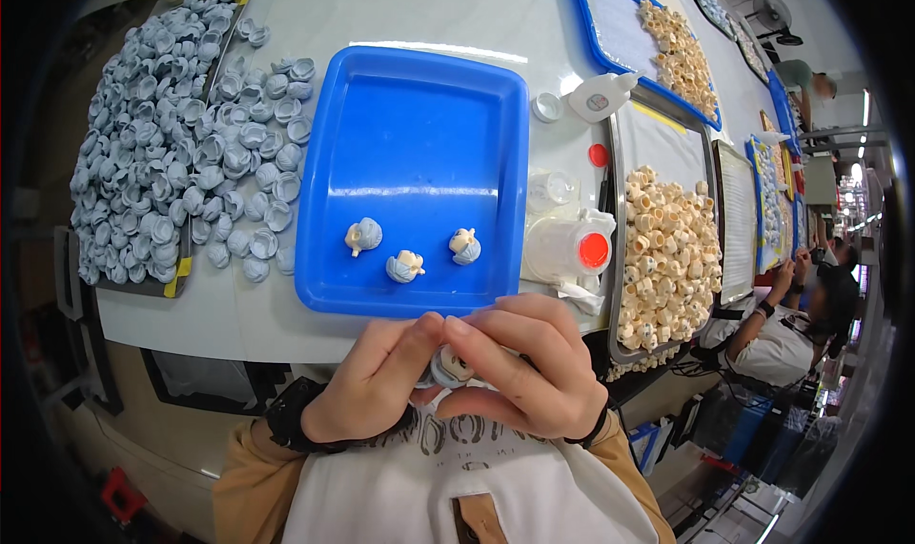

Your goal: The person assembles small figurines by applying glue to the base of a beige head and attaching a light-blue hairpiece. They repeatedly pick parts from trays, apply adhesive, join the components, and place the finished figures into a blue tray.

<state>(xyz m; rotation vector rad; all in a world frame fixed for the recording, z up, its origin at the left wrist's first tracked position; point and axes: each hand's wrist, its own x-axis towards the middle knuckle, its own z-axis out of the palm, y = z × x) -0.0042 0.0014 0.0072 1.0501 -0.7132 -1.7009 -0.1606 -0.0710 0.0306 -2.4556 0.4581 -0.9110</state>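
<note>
Close in front of my chest, my left hand and my right hand both grip a small doll head with blue-grey hair and a pale face. Fingers cover much of it. Just beyond my hands lies a blue tray. Three doll heads rest in its near half: one at left, one in the middle and one at right, each joining a blue-grey hair piece to a cream part.
Blue-grey hair shells heap on the left, spilling onto the table. At right, a metal tray holds cream face pieces. Between stand a white squeeze bottle and a clear bottle with red cap. Another person sits far right.
</note>
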